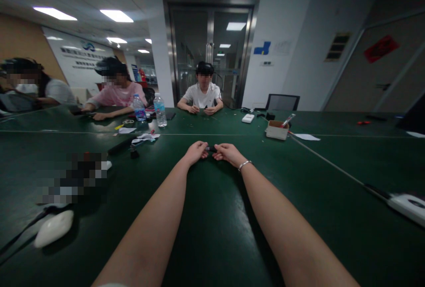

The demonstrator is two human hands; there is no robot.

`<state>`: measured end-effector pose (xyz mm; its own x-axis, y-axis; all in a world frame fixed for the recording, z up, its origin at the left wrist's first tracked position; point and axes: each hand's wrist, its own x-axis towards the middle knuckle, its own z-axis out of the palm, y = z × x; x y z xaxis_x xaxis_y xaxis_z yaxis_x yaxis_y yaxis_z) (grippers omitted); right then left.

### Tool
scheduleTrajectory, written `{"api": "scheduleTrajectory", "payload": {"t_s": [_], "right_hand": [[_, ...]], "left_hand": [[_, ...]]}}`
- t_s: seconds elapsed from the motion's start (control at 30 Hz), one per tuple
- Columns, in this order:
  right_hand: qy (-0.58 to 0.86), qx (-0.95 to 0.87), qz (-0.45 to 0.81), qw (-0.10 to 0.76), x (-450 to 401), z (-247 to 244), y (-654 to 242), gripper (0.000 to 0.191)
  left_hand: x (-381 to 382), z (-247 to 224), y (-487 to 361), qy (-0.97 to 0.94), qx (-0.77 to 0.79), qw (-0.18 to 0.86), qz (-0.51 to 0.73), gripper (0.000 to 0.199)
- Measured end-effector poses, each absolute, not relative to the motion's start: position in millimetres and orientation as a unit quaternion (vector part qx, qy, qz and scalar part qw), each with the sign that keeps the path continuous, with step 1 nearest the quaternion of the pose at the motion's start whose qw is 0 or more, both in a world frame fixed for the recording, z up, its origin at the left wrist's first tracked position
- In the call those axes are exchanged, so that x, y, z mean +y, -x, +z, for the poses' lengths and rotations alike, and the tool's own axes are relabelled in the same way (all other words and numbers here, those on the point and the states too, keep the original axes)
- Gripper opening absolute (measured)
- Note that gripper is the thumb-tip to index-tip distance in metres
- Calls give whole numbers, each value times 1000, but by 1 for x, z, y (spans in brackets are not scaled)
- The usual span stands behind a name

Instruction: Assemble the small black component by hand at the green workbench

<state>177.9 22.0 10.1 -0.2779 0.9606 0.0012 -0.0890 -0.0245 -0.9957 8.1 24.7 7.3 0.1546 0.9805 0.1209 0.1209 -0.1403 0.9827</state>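
Note:
A small dark object (211,149) is held between my two hands, just above the green table (212,216). My left hand (197,152) pinches its left end, where a lighter tip shows. The right end sits between the thumb and fingers of my right hand (228,153). A silver bracelet (245,165) circles my right wrist. What exactly the dark object is, I cannot make out.
Two water bottles (160,110) and crumpled paper (146,137) lie ahead left. A white mouse-like object (54,228) is near left. A small box (277,130) stands ahead right, by a cable (327,159). Several people sit across the table.

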Motion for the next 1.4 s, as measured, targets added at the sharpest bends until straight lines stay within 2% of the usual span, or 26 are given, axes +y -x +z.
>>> {"api": "scheduleTrajectory", "payload": {"t_s": [0.2,0.6,0.73,1.0,1.4], "right_hand": [[407,-537,589,446,22,10,-177,15],[410,-535,591,443,20,12,-177,14],[408,-537,590,443,20,12,-177,13],[409,-539,588,444,22,11,-177,12],[413,-531,591,445,18,14,-177,10]], "left_hand": [[25,5,-6,-610,429,454,487,18],[14,16,-4,-598,413,483,488,38],[18,14,-7,-570,433,493,494,27],[26,5,-6,-609,452,457,465,20],[18,12,0,-604,403,494,479,36]]}}
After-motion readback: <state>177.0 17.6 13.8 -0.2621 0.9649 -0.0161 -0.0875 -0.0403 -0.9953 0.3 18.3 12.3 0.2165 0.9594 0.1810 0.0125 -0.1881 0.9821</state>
